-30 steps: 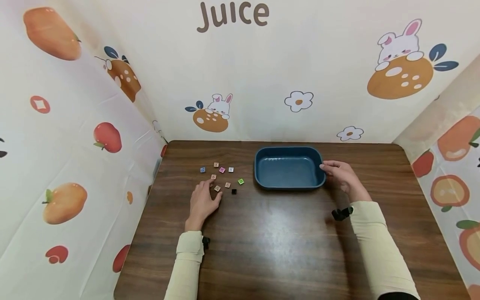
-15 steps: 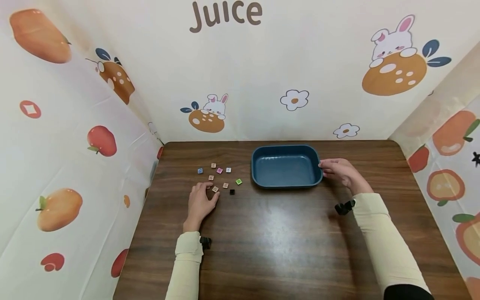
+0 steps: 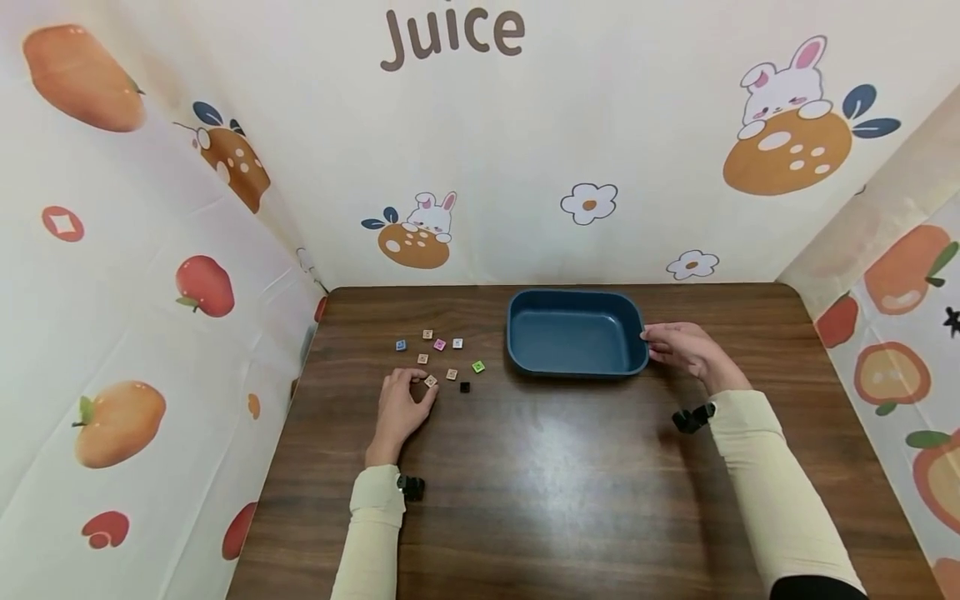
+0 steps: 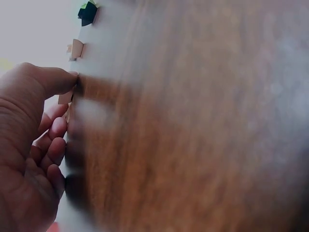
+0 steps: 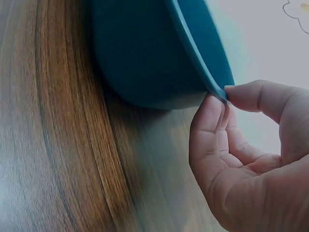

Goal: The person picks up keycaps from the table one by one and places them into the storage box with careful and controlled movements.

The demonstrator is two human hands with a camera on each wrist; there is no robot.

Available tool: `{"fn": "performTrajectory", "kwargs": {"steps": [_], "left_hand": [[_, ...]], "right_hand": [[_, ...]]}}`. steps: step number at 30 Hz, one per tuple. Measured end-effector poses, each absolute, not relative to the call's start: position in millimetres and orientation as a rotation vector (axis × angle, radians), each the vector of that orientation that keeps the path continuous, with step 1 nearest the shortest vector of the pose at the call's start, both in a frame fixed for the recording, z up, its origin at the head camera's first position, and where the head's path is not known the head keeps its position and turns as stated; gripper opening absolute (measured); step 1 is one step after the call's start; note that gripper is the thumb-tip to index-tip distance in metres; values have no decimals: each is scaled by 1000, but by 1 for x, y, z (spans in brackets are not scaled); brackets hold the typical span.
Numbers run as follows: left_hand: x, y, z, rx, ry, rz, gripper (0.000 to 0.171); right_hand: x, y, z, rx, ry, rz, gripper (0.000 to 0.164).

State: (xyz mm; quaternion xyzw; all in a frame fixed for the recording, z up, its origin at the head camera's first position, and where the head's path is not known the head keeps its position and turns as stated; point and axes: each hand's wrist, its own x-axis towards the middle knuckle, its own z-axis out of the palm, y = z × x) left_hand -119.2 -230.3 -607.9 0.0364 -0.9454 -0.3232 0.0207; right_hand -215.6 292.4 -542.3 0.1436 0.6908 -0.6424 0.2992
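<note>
My left hand (image 3: 399,412) is over the left part of the table. Its thumb and forefinger close around a small light wood-coloured cube (image 3: 431,381), and its other fingers are curled in the left wrist view (image 4: 34,130). A deep blue rectangular tray (image 3: 577,372) stands at the back of the table, with nothing inside. My right hand (image 3: 692,354) pinches the rim at its right end, thumb at the inner side and fingers outside, as the right wrist view shows at the tray wall (image 5: 145,58).
Around the left hand lie several more small cubes: blue (image 3: 401,345), pink (image 3: 439,344), white (image 3: 457,343), green (image 3: 478,367), black (image 3: 465,387) and wood-coloured (image 3: 452,375). The brown wooden table (image 3: 555,500) meets a printed fabric backdrop (image 3: 510,233) behind.
The left thumb and forefinger have drawn together around the wood-coloured cube. The tray has shifted slightly to the right, with my right hand still on its rim.
</note>
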Motion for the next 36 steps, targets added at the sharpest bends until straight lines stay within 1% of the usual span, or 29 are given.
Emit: {"fn": "performTrajectory", "kwargs": {"steps": [2, 6, 11, 14, 24, 28, 36], "left_hand": [[-119, -231, -608, 109, -2920, -1006, 31], [-118, -231, -608, 93, -2898, -1016, 29], [-118, -228, -609, 84, -2883, -1034, 25], [-119, -227, -610, 73, -2883, -1029, 23], [-115, -231, -605, 133, -2903, -968, 22], [-114, -228, -608, 134, -2906, -942, 23], [-111, -225, -610, 160, -2849, -979, 20]], "right_hand": [[-216, 291, -542, 375, 1840, -1702, 57], [-217, 290, -543, 384, 1856, -1687, 54], [-213, 295, -543, 394, 1880, -1644, 65], [-211, 296, -543, 407, 1885, -1635, 68], [-213, 288, -544, 367, 1858, -1683, 68], [-211, 289, -541, 376, 1880, -1659, 68], [-208, 292, -542, 359, 1904, -1636, 68]]}}
